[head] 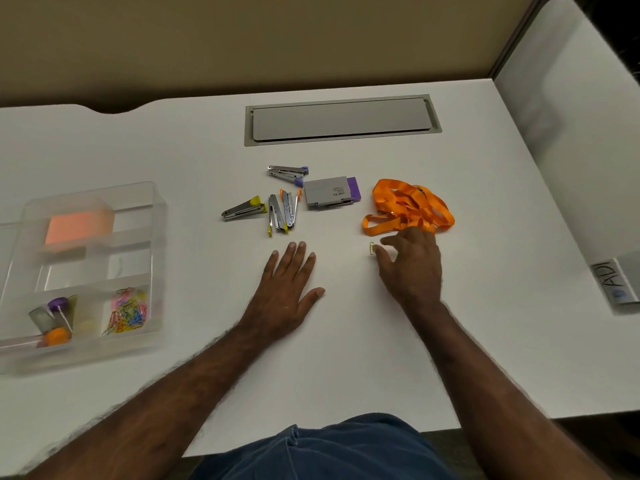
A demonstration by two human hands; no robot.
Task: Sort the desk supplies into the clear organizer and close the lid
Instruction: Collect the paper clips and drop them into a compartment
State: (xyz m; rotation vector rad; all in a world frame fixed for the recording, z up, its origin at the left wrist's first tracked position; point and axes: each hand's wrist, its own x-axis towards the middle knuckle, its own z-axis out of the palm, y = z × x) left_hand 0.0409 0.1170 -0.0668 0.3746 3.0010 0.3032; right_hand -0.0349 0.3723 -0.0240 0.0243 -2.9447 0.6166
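Note:
A clear organizer point(152, 237) stands open at the left of the white desk; it holds an orange sticky-note pad point(78, 225), coloured paper clips point(126, 311) and small purple and orange items point(57, 320). Several staple removers point(277, 202) lie mid-desk beside a grey and purple staple box point(330, 192). Tangled orange lanyards point(407, 206) lie to the right. My left hand point(289, 287) rests flat on the desk, fingers straight. My right hand point(412, 263) hovers below the lanyards, thumb and forefinger at a single yellow paper clip point(371, 248) on the desk.
A grey cable hatch point(341, 121) is set into the desk at the back. A white partition stands at the right, with a name label point(614, 282) near its foot. The desk's front edge runs just above my lap.

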